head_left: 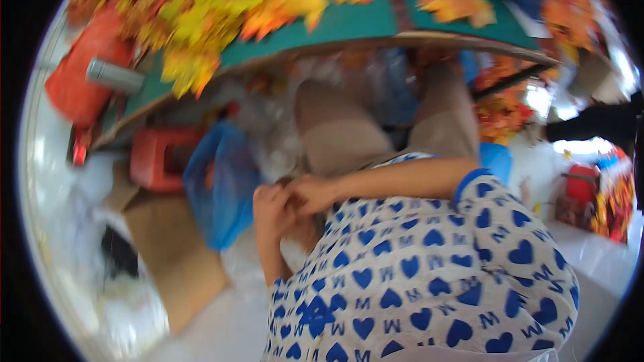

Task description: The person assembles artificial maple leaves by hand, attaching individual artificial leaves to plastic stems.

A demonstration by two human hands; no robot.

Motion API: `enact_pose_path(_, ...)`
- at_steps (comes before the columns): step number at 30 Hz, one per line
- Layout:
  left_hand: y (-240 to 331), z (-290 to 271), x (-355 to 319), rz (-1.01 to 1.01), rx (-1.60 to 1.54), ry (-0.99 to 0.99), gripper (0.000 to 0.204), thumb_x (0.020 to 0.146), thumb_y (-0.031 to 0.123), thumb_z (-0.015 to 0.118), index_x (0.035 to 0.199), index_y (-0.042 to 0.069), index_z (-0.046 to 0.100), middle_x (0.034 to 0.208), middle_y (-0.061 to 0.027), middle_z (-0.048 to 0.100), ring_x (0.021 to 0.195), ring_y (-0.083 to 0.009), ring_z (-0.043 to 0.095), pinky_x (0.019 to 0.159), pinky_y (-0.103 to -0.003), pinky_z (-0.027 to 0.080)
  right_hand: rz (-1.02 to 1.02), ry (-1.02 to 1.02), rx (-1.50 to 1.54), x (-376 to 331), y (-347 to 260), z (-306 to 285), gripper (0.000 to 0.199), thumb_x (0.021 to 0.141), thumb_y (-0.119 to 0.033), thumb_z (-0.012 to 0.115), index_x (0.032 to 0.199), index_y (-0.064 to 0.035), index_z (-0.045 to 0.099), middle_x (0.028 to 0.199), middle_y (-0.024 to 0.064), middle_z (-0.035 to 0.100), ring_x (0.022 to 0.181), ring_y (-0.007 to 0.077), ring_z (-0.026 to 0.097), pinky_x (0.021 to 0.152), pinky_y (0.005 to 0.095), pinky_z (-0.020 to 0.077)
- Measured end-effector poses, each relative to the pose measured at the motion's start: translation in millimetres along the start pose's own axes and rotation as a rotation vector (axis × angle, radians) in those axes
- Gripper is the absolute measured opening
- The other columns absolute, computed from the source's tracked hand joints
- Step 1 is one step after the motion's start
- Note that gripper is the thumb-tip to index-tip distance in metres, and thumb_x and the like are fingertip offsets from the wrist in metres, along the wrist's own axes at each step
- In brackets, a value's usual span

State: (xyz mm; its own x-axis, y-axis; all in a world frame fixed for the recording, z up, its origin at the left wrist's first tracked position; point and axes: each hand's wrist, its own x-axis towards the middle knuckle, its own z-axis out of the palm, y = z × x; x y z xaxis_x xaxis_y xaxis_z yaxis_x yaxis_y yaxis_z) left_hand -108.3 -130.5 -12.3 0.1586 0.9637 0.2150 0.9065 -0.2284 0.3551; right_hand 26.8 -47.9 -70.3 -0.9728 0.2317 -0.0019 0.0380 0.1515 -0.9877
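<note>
- We see our left hand (272, 206) and right hand (314, 193) meeting just in front of our chest, touching each other at the fingertips.
- The fingers of both hands are curled in together; the picture is blurred here, so we cannot tell whether they pinch anything between them.
- Our right forearm crosses from the right over a white top with blue hearts (416, 281), which fills the near right of the scene.
- Just left of the hands lies a blue plastic bag (218, 188), near them but not touching as far as we can tell.
- Left of the bag stands a red plastic stool (157, 157), and nearer to us a sheet of brown cardboard (178, 255) lies on the pale floor.
- Beyond the hands are our knees in beige trousers (349, 131), tucked under the table's edge.
- Far off, a green table (349, 23) carries heaps of yellow and orange artificial leaves (221, 10).
- At the far left sit a red bag (84, 74) and a grey metal cylinder (114, 75), touching it.
</note>
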Motion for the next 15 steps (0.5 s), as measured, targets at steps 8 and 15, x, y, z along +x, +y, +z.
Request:
enact_pose_path(8, 9.0, 26.4, -24.2, 0.193, 0.299, 0.314, 0.024, 0.077, 0.006, 0.060, 0.101, 0.003, 0.058, 0.094, -0.0113, 0.053, 0.085, -0.0337, 0.055, 0.080, -0.044, 0.046, 0.062, 0.049, 0.284, 13.0, 49.4, 15.4, 0.024, 0.062, -0.007, 0.068, 0.085, -0.0023, 0.069, 0.080, 0.0096, 0.068, 0.076, 0.0185, 0.063, 0.071, 0.0298, 0.0494)
enact_pose_path(15, -63.6, 105.9, -110.8, 0.302, 0.281, -0.039, 0.030, 0.079, 0.010, 0.063, 0.108, 0.005, 0.058, 0.098, -0.0127, 0.055, 0.086, -0.0367, 0.056, 0.076, -0.040, 0.051, 0.510, 0.487, 0.308, 19.8, 75.3, 12.1, 0.010, 0.080, -0.012, 0.062, 0.086, -0.0054, 0.067, 0.070, 0.0048, 0.063, 0.054, 0.0140, 0.056, 0.048, 0.0272, 0.0465)
